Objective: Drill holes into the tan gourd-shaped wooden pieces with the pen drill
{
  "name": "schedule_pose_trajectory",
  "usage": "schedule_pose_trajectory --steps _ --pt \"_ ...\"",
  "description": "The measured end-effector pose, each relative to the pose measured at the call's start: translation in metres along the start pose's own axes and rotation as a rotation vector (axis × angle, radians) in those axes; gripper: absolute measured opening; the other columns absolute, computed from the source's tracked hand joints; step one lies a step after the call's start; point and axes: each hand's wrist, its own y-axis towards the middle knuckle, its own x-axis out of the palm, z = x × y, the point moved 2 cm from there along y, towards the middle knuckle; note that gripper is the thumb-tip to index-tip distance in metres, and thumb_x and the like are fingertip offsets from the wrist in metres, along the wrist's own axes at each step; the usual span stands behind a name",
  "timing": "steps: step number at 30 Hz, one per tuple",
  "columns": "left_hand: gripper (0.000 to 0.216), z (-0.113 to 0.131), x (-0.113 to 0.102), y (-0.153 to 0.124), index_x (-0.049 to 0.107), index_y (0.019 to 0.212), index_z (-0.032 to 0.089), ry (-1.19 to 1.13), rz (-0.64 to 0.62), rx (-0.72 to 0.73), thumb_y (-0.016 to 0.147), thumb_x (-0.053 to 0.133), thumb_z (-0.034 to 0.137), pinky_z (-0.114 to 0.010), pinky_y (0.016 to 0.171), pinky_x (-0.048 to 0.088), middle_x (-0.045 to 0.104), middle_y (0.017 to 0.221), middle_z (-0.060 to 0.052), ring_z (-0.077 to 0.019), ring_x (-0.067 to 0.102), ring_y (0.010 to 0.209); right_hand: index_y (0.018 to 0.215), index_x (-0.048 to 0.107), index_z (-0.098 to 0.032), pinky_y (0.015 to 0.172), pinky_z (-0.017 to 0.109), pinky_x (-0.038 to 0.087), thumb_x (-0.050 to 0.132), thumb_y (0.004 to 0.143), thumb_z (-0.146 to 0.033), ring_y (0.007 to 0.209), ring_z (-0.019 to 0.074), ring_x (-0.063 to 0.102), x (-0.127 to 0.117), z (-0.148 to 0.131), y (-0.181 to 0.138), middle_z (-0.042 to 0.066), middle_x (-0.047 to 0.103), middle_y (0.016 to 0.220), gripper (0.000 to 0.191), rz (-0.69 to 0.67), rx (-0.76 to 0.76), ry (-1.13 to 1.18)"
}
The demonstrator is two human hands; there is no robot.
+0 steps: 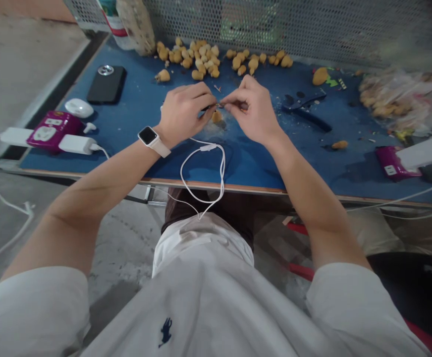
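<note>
My left hand (186, 110), wearing a white-strapped watch (148, 136), is closed in a pinch over the middle of the blue table. Fingertip to fingertip with it, my right hand (253, 108) is pinching too. A tiny, thin, dark piece shows between the two sets of fingertips, too small to name. Just below them is a small tan gourd (216, 116), partly covered by my left fingers; I cannot tell whether they touch it. Blue-handled pliers (307, 111) lie to the right of my right hand.
Many small gourds (201, 57) line the table's back, by a mesh panel (186, 25). At left are a black phone (107, 85), a white earbud case (79, 107) and a purple power adapter (52, 131). A white cable (221, 173) hangs over the front edge. Plastic bags (405, 96) sit at right.
</note>
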Motion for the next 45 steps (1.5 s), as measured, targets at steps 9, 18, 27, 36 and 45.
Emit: schedule_pose_trajectory --steps 9,18,27,36,45 --pt "0.036 -0.006 0.006 -0.003 0.093 0.132 0.041 -0.001 -0.077 0.077 0.131 0.059 0.055 -0.057 0.098 0.071 0.091 0.125 -0.009 -0.0361 0.085 0.12 0.127 0.096 -0.044 0.137 0.074 0.071 0.073 0.117 -0.097 0.147 0.0467 0.085 -0.016 0.006 -0.001 0.012 0.083 0.14 0.06 -0.172 -0.032 0.027" --pt "0.054 -0.001 0.006 -0.004 0.088 0.127 0.036 0.079 -0.043 0.108 0.141 0.043 0.062 -0.06 0.097 0.068 0.09 0.128 -0.011 -0.0354 0.084 0.116 0.122 0.095 -0.04 0.124 0.07 0.078 0.073 0.113 -0.103 0.132 0.0447 0.087 -0.003 0.011 0.001 0.011 0.085 0.126 0.068 -0.059 -0.004 0.021" --pt "0.055 -0.012 0.017 0.0 0.086 0.12 0.036 0.134 -0.108 0.17 0.139 0.047 0.07 -0.057 0.097 0.066 0.089 0.124 -0.01 -0.0344 0.076 0.104 0.103 0.091 -0.035 0.103 0.058 0.081 0.087 0.093 -0.115 0.109 0.0362 0.094 -0.001 0.024 0.005 0.011 0.092 0.103 0.082 -0.105 0.018 0.22" --pt "0.04 -0.003 0.007 -0.002 0.09 0.126 0.035 0.087 -0.091 0.152 0.133 0.055 0.053 -0.054 0.087 0.068 0.09 0.124 -0.011 -0.0351 0.084 0.108 0.108 0.094 -0.039 0.117 0.071 0.08 0.086 0.106 -0.101 0.119 0.043 0.09 -0.005 0.005 -0.001 0.01 0.09 0.116 0.062 -0.054 0.031 0.055" --pt "0.025 -0.005 0.012 -0.002 0.087 0.122 0.039 0.039 -0.056 0.087 0.126 0.065 0.05 -0.056 0.081 0.064 0.09 0.124 -0.011 -0.0377 0.085 0.107 0.112 0.089 -0.04 0.113 0.063 0.081 0.09 0.101 -0.104 0.12 0.0387 0.09 -0.014 0.006 0.003 0.009 0.094 0.117 0.065 -0.07 -0.001 0.103"
